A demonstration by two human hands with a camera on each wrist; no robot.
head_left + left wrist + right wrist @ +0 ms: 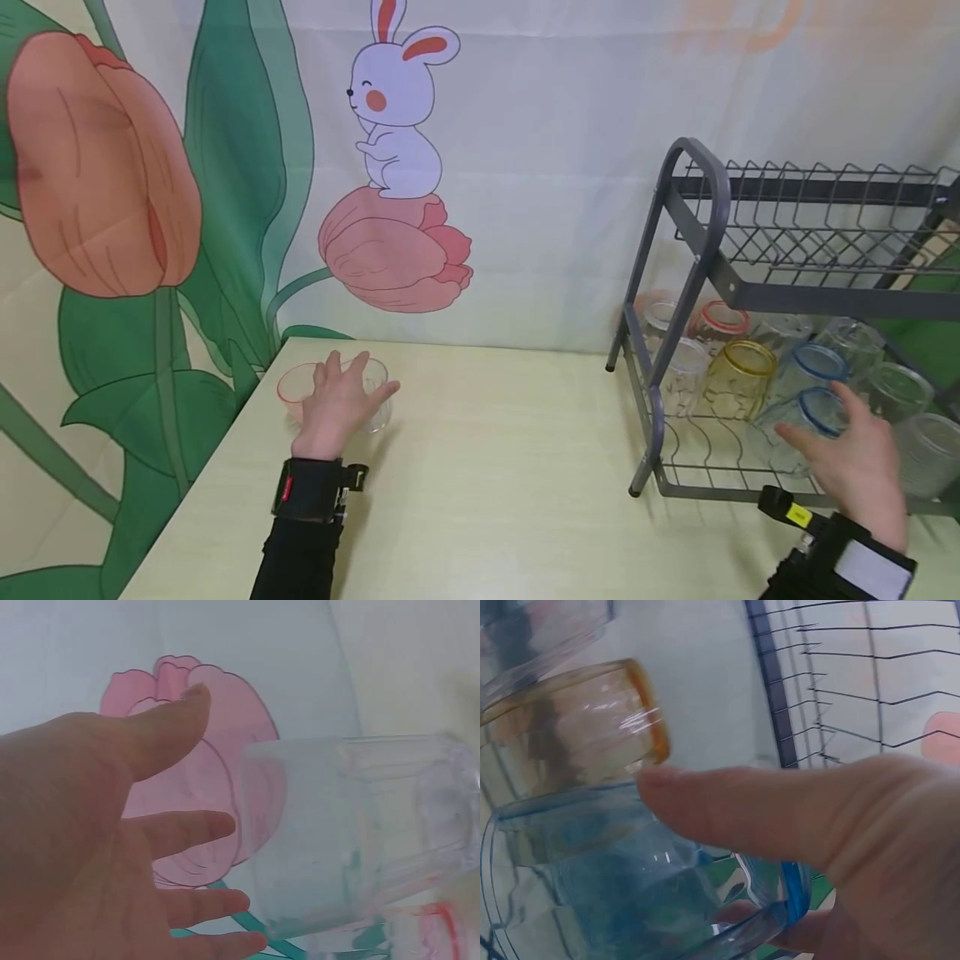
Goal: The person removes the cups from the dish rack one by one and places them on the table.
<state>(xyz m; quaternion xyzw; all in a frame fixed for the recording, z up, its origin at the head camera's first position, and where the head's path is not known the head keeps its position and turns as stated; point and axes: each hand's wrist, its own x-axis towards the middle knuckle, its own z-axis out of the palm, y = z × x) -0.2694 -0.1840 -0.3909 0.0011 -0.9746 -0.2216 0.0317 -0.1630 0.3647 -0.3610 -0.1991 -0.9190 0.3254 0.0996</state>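
At the table's left, my left hand (pixel 337 400) reaches over two glasses with its fingers spread. A clear glass (pixel 315 832) stands upright just beyond its fingertips in the left wrist view, and a red-edged glass (pixel 291 392) stands beside it, partly behind the hand. Over at the rack, my right hand (pixel 862 458) is at a blue-ringed glass (pixel 780 425) on the lower shelf. The thumb stretches straight across the near side of this glass (pixel 615 877), with fingers partly hidden beyond its blue ring. A yellow glass (pixel 577 727) sits right by the thumb tip.
The two-tier dark metal rack (pixel 705 250) stands at the right of the pale table (pixel 487 467). Several more glasses fill its lower shelf, among them a red-ringed glass (pixel 722 321) and a green-ringed glass (pixel 896 387). A printed cloth (pixel 525 167) hangs behind.
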